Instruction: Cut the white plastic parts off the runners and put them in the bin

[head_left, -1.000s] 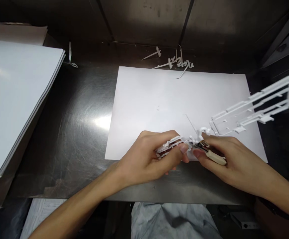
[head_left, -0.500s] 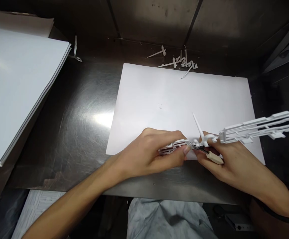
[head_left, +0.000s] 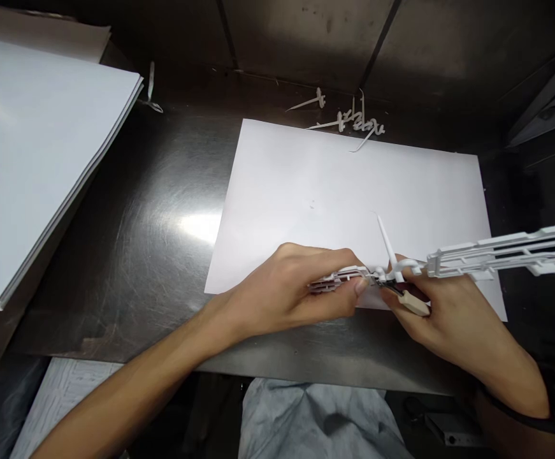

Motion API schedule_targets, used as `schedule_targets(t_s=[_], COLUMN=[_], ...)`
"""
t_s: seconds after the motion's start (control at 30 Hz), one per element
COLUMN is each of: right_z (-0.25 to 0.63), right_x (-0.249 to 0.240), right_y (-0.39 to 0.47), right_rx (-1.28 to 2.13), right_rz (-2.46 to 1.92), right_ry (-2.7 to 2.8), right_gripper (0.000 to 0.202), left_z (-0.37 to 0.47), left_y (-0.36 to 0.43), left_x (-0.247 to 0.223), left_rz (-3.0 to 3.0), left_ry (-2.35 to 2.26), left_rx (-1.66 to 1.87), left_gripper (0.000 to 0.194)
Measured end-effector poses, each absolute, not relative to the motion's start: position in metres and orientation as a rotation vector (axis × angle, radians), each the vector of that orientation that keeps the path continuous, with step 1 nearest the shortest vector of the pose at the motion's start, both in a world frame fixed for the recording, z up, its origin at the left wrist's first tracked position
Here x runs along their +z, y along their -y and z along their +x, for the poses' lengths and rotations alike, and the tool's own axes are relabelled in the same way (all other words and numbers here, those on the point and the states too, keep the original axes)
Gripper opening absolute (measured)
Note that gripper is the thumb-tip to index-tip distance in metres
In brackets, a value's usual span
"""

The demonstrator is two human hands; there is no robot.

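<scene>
A white moulded plastic part (head_left: pixel 506 248) stretches from my left hand past my right hand to the right edge. Between the hands a thin tapered sprue (head_left: pixel 386 239) sticks up from its curved runner. My left hand (head_left: pixel 301 280) is closed on the part's left end, thumb and fingers pinching it. In my right hand (head_left: pixel 449 312) are what look like nippers (head_left: pixel 414 303), with a cream handle and dark metal, held against the part below the sprue. The tips of the nippers are hidden by the plastic and fingers.
A white sheet (head_left: pixel 277 191) lies on the metal bench (head_left: pixel 162 191) under the hands. Several cut-off sprues (head_left: pixel 364 122) lie behind it near the metal back wall. At left is a stack of white sheets (head_left: pixel 48 127), with a small white piece (head_left: pixel 151 83) beside it.
The view has shifted slightly. Both hands keep their hold on the plastic part and the nippers, and the part's right end sits a little lower in view. The sprue is still attached.
</scene>
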State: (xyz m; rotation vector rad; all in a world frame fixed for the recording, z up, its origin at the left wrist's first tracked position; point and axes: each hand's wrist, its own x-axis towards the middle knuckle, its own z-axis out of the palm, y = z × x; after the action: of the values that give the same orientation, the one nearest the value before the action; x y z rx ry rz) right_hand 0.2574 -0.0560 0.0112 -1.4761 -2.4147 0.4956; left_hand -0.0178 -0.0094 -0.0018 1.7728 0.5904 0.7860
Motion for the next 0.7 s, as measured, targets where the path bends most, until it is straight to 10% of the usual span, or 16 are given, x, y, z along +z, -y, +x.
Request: schedule_targets(t_s=[0.7], right_z=[0.2503], right_x=[0.0153], right_y=[0.0556], right_rx=[0.536], right_rz=[-1.522], right_ry=[2.324], right_gripper=[0.024], left_z=[-0.0173], left_y=[0.0029], left_x=[-0.0081], left_rz=[1.742], left_ry=[-0.53], left_rx=[0.853], left_gripper=[0.018])
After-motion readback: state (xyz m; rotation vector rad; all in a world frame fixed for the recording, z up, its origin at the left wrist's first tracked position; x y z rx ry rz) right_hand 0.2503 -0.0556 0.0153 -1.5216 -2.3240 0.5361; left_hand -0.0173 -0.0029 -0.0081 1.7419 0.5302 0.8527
